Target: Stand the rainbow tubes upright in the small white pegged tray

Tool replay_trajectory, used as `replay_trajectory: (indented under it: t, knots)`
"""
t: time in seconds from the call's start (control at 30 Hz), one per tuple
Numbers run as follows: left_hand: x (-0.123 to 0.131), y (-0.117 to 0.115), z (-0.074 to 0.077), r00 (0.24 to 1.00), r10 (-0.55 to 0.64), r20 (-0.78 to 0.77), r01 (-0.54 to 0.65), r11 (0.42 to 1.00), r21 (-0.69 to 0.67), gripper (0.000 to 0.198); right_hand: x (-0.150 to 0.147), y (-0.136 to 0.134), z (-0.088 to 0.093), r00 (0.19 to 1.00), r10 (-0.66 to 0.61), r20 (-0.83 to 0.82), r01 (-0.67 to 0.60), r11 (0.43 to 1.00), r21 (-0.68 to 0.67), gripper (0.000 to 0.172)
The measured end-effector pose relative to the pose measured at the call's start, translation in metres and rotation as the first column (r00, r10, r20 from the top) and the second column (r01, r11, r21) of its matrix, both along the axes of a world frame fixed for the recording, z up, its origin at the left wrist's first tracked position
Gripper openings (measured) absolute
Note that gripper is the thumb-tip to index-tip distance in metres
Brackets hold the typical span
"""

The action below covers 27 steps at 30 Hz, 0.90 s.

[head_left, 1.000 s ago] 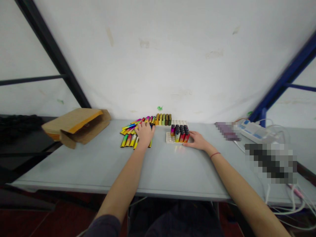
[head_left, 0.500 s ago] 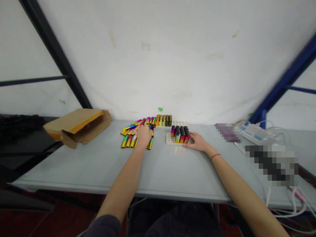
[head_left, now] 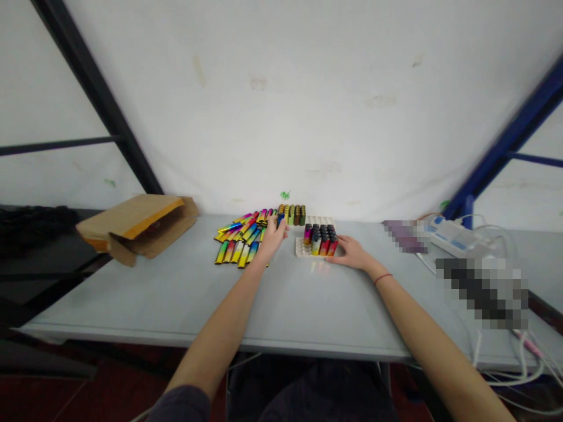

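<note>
My left hand (head_left: 275,234) is closed on a shiny tube with a dark blue end (head_left: 280,218), held above the table between the loose tubes and the tray. To its left lies a spread of shiny multicoloured tubes (head_left: 241,255), partly hidden by my wrist. A white tray with round holes (head_left: 302,248) sits to the right, where several dark-topped tubes (head_left: 324,243) stand upright, mostly in the right part. My right hand (head_left: 355,255) grips the tray's right side, thumb near the front corner and fingers along the side.
Behind stand several gold and green tubes (head_left: 294,214) beside another white holed tray (head_left: 321,221) near the wall. An open cardboard box (head_left: 136,225) lies at left. A power strip (head_left: 457,237), cables and blurred items occupy the table's right side.
My left hand has moved right, away from the loose tubes, and carries a blue-ended tube. The right hand stays at the tray.
</note>
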<state>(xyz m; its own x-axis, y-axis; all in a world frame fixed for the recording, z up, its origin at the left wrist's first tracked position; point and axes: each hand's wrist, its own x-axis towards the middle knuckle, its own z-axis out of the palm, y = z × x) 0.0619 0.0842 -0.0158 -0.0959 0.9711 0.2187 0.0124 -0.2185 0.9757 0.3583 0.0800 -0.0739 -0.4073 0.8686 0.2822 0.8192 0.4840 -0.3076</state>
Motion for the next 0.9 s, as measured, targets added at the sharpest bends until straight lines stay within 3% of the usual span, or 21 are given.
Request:
replay_trajectory:
  t: [0.13, 0.27, 0.43, 0.77, 0.9]
  knots:
    - [0.013, -0.009, 0.008, 0.960, -0.104, 0.260, 0.124, 0.990, -0.063, 0.028, 0.000, -0.001, 0.002, 1.000, 0.003, 0.008, -0.003, 1.000, -0.012, 0.096]
    - [0.019, -0.015, 0.014, 0.887, -0.105, 0.449, 0.213, 0.957, -0.197, 0.031, 0.000, -0.001, 0.002, 1.000, 0.006, 0.017, -0.006, 1.000, -0.012, 0.096]
    - [0.017, -0.016, 0.012, 0.888, -0.069, 0.455, 0.222, 0.930, -0.292, 0.049, 0.001, 0.001, 0.001, 1.000, 0.009, 0.019, -0.009, 1.000, -0.010, 0.095]
    - [0.021, -0.016, 0.012, 0.870, -0.031, 0.491, 0.209, 0.927, -0.312, 0.044, 0.001, -0.001, 0.003, 1.000, 0.006, 0.023, -0.006, 1.000, -0.012, 0.096]
    - [0.022, -0.019, 0.013, 0.871, -0.065, 0.486, 0.255, 0.907, -0.336, 0.041, 0.000, -0.001, 0.003, 1.000, -0.006, 0.020, 0.006, 1.000, -0.011, 0.097]
